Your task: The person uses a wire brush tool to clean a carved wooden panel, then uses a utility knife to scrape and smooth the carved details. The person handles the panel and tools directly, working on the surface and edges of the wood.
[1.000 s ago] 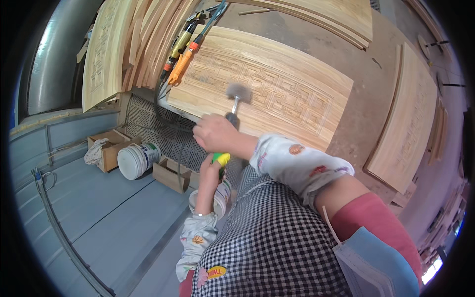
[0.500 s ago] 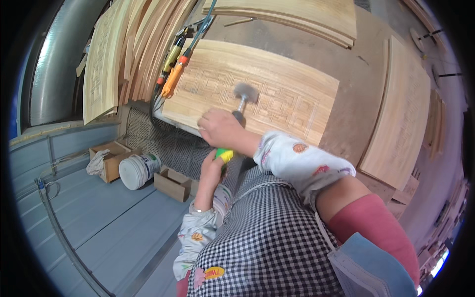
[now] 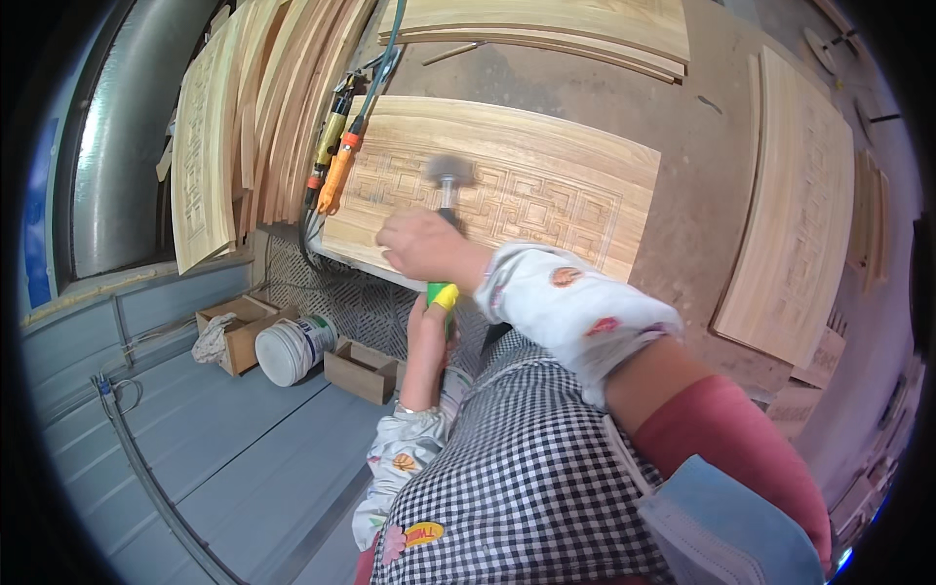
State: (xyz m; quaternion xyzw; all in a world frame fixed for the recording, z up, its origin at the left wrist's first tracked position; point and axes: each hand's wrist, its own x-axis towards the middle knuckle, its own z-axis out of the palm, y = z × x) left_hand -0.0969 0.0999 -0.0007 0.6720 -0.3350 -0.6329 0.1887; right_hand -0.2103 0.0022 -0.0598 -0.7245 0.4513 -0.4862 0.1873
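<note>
A handheld power tool with a green and yellow body, a dark front grip and a thin metal shaft is in both my hands. Its grey round head, blurred by motion, lies over the carved pattern of a pale wooden panel. My right hand wraps round the dark front grip, above the panel's near edge. Closer to my body, my left hand is closed round the rear of the green body. Whether the head touches the wood cannot be made out.
An orange tool and a yellow one lie by the panel's left end with a hose. Stacked panels stand at left; more lie at the far side and right. A white bucket and wooden boxes sit below left.
The tool's head has moved left across the carving, and its shaft now points more straight away from me. My right hand shifted slightly left with it. The whole view has turned a little.
</note>
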